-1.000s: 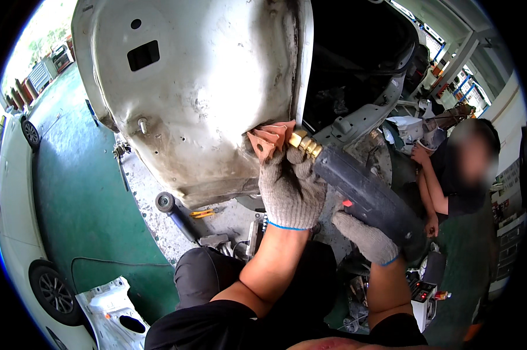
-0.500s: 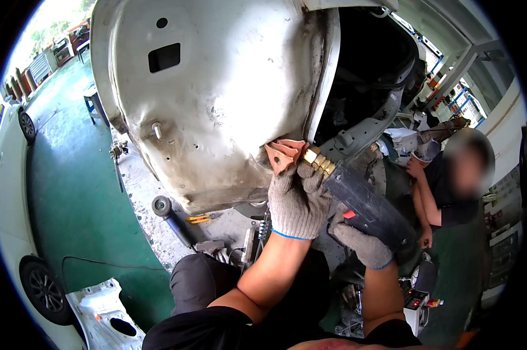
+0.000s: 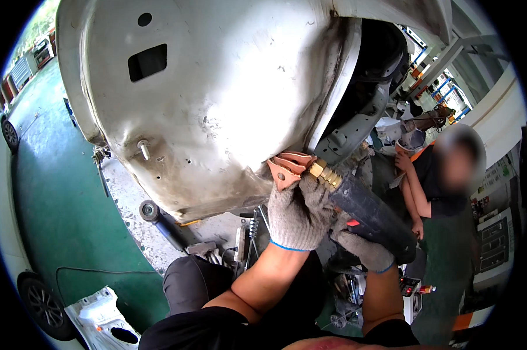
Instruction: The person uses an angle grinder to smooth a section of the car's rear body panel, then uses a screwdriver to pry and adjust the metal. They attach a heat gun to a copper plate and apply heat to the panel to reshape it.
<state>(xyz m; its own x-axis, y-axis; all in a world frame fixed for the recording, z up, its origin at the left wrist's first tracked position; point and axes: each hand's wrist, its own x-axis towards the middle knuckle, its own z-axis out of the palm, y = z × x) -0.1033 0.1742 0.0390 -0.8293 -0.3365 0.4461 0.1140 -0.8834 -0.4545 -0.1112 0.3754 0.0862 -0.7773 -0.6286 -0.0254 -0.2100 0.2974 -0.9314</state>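
Note:
A black dent-repair welding gun (image 3: 377,219) slants down to the right from the white car body panel (image 3: 176,116). Its front end carries a threaded brass fitting (image 3: 326,175) and triangular copper plates (image 3: 287,168), which meet the panel's dented lower right edge; exact contact is hard to make out. My left hand (image 3: 298,217), in a grey knit glove, is closed around the front, just below the copper plates. Under the black body, my gloved right hand (image 3: 362,248) grips the gun beside a small red part; its fingers are partly hidden.
A grinder-like tool (image 3: 161,226) lies on the speckled metal platform (image 3: 123,192), with a coil spring (image 3: 253,227) nearby. Another person's arms (image 3: 414,192) are at the right. A cut white panel (image 3: 103,321) rests on the green floor, near a white car (image 3: 1,204).
The view has shifted, so the white panel looks larger and sits farther left. Both hands keep their hold on the gun, its copper plates still at the panel's lower edge.

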